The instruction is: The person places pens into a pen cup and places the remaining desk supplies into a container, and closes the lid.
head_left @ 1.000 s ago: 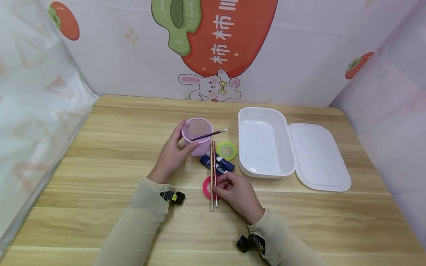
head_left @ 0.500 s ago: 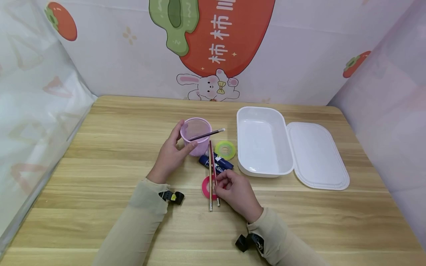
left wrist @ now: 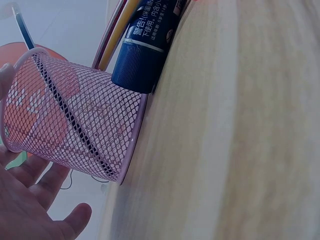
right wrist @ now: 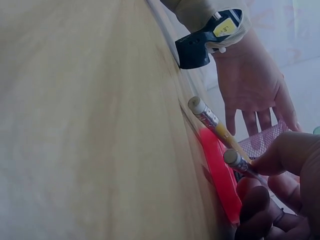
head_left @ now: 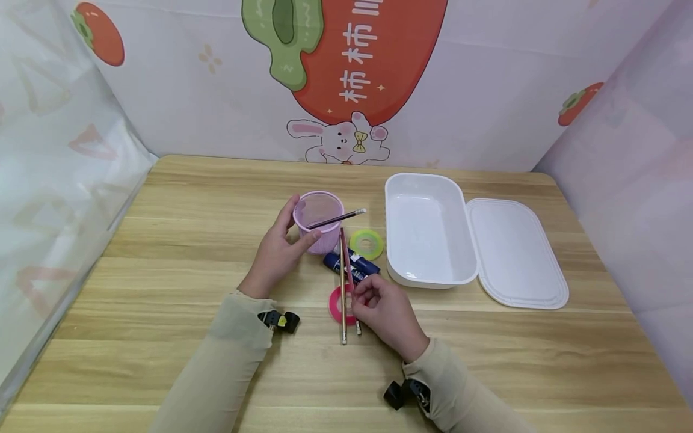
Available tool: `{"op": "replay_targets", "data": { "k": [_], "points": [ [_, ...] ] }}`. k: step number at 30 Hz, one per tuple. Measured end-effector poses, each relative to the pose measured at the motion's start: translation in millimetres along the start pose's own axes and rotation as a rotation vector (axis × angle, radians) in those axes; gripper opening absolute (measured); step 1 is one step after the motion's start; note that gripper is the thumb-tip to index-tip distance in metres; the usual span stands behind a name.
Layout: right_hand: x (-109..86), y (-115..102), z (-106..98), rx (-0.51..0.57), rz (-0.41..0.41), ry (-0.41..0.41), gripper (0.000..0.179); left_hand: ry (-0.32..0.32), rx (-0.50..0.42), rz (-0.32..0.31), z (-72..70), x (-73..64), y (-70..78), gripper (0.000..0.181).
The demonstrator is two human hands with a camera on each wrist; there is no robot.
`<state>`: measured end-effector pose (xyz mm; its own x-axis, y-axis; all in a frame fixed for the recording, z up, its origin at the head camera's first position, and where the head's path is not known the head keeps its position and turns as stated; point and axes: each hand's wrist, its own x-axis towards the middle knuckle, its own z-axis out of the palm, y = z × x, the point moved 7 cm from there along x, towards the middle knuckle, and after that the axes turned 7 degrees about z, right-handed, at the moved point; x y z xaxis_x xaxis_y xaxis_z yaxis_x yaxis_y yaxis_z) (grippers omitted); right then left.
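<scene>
- Pinching a red pencil [head_left: 348, 263] near its eraser end, the right hand [head_left: 388, 316] is gripping narrowly.
- At its 11 o'clock, the left hand [head_left: 275, 257] is holding the pink mesh cup [head_left: 325, 243], a dark pencil [head_left: 335, 220] leaning inside.
- A gold pencil [head_left: 343, 294] is lying just beside, at 9 o'clock.
- Filling the cup seems the step; the next move is probably calling for a lift over its rim.
</scene>
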<state>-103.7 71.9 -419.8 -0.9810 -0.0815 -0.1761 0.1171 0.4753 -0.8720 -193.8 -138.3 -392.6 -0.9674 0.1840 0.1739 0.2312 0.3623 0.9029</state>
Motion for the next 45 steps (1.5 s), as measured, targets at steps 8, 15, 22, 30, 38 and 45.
{"op": "replay_targets", "data": {
  "k": [8, 15, 22, 30, 38, 45],
  "points": [
    [-0.2, -1, -4, 0.055, 0.005, -0.002, 0.016, 0.002, -0.001, 0.001, 0.1, 0.8, 2.1, 0.086],
    [0.2, -2, -6, 0.113, 0.037, -0.003, 0.017, -0.004, 0.0, 0.003, 1.1, 1.1, 1.1, 0.087],
    [1.4, 0, -7, 0.172, 0.051, 0.011, 0.028, 0.0, 0.007, -0.003, 0.4, 1.4, -0.1, 0.087],
    [3.1, 3, -6, 0.172, 0.107, 0.012, 0.018, -0.003, -0.006, -0.004, 0.9, 1.3, 0.3, 0.087],
    [3.6, 6, -3, 0.24, 0.173, -0.043, 0.014, -0.002, -0.011, -0.006, 0.8, 0.9, 0.3, 0.087],
    [3.1, 8, 1, 0.325, 0.219, -0.074, 0.014, 0.0, -0.015, -0.002, 0.5, 0.6, 0.1, 0.087]
  ]
}}
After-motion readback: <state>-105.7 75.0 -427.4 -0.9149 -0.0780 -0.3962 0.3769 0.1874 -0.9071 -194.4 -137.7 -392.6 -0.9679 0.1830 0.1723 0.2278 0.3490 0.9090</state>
